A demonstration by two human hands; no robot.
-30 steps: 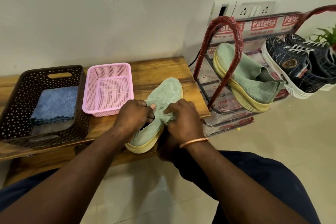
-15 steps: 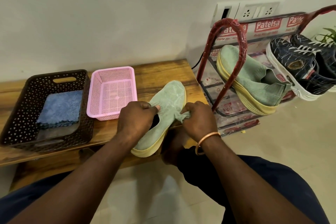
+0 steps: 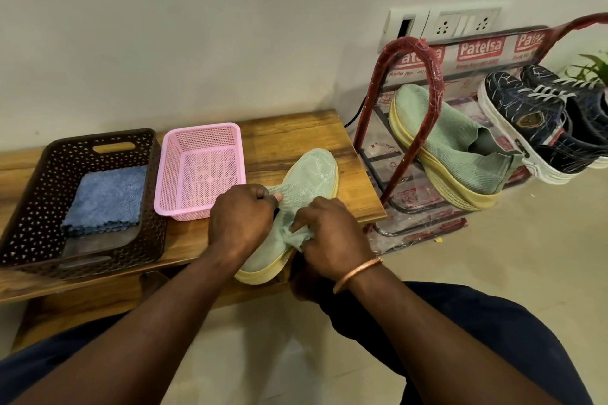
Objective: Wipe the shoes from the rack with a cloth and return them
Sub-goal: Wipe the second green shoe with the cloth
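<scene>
A pale green knit shoe (image 3: 307, 181) with a yellow sole lies on the wooden bench (image 3: 289, 138), toe pointing away from me. My left hand (image 3: 241, 217) grips its collar at the ankle opening. My right hand (image 3: 329, 233) pinches a small bunched pale green cloth (image 3: 296, 237) against the shoe's side near the heel. Its matching shoe (image 3: 450, 148) leans on the red-framed shoe rack (image 3: 408, 76) to the right.
An empty pink mesh basket (image 3: 200, 171) stands beside the shoe. At the left, a brown perforated basket (image 3: 49, 194) holds a folded blue cloth (image 3: 105, 197). A dark blue sneaker pair (image 3: 539, 118) fills the right of the rack. Wall sockets (image 3: 460, 23) above, my knees below.
My right hand has slid back along the shoe's side towards the heel with the cloth bunched under its fingers. My left hand keeps its grip on the collar.
</scene>
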